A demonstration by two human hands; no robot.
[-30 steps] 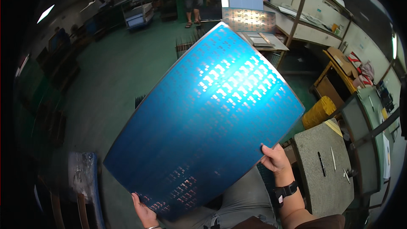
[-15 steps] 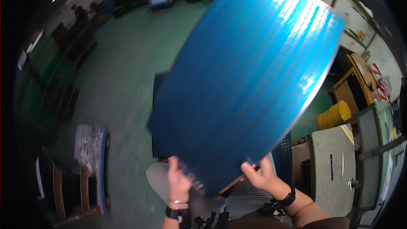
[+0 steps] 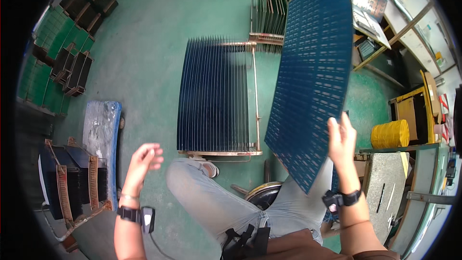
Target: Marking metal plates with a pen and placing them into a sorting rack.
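A large blue circuit board panel point(image 3: 310, 77), patterned with rows of small light marks, stands tilted at the right of the floor rack. My right hand point(image 3: 342, 142) grips it by its lower right edge, thumb on the near side, with some fingers hidden or edge-on. My left hand point(image 3: 144, 161) is off the panel, in the air left of my knee, loosely bent fingers apart and nothing in them. In front of me a metal rack point(image 3: 256, 101) holds several dark panels point(image 3: 214, 96) upright in a close row.
Beyond is a second rack of upright boards point(image 3: 274, 7). At left stand a blue-edged trolley point(image 3: 101, 130) and a rack with dark panels point(image 3: 72, 183). A grey worktop with pens point(image 3: 385, 188) and a yellow roll point(image 3: 391, 134) are at right. A round stool point(image 3: 264, 195) shows between my legs.
The panel has swung right and turned more edge-on, uncovering the rack. My left hand has let go of it and moved left; my right hand still holds it, farther right and higher.
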